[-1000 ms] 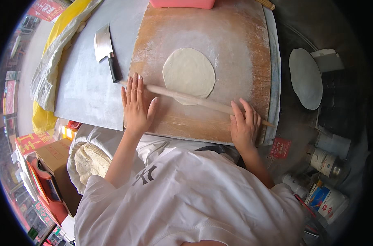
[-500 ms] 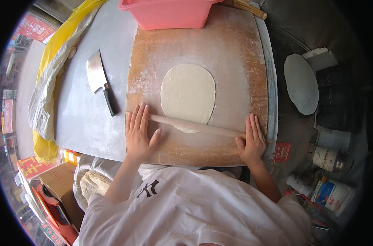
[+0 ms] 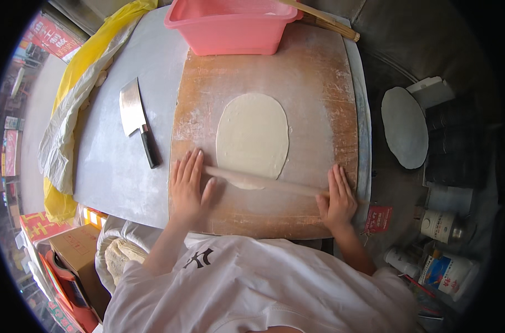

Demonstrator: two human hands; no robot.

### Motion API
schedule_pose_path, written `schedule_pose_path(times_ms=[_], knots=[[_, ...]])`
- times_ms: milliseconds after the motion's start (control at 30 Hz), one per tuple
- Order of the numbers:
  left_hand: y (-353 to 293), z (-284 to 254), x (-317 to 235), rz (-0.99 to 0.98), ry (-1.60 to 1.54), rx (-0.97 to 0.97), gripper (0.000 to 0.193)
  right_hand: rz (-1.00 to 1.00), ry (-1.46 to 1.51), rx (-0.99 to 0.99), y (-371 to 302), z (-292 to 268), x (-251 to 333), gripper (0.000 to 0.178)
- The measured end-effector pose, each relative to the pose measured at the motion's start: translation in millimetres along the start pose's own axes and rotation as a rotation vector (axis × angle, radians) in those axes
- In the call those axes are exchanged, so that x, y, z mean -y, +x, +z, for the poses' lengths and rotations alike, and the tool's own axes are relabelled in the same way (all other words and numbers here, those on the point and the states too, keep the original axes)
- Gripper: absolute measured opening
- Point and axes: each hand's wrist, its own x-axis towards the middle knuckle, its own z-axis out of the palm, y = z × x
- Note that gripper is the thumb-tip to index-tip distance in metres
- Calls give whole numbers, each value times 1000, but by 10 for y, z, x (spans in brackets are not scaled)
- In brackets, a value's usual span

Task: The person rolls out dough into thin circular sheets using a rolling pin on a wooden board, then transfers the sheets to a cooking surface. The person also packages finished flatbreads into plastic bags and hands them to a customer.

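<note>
A thin, pale oval of dough lies on the floured wooden board in front of me. Across its near end runs a slim wooden rolling pin, slightly slanted, its right side closer to me. My left hand rests palm down over the pin's left end, fingers stretched forward and thumb apart. Over the right end lies my right hand, also flat with extended fingers. Neither hand wraps round the pin; the palms cover its ends. A strip of dough shows on the near side of the pin.
A cleaver with a black handle lies on the grey tabletop to the left. Beyond the dough stands a pink plastic tub, with wooden sticks beside it. Yellow and white sheeting drapes the left edge.
The whole scene sits slightly lower in the picture, as my view has shifted. Both hands stay flat on the rolling pin, which still crosses the dough's near end.
</note>
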Motion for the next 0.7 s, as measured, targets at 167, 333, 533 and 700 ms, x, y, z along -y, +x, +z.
schedule_pose_path(times_ms=[167, 333, 533, 700], knots=[[1227, 30, 25, 85, -25, -250, 47, -59, -44, -136, 1221, 470, -511, 57], [2504, 114, 339, -147, 19, -382, 41, 35, -197, -50, 2553, 812, -649, 64], [865, 216, 4, 30, 6, -221, 56, -220, 57, -15, 1060, 213, -528, 42], [19, -180, -250, 240, -214, -86, 50, -176, 164, -87, 125, -112, -302, 30]])
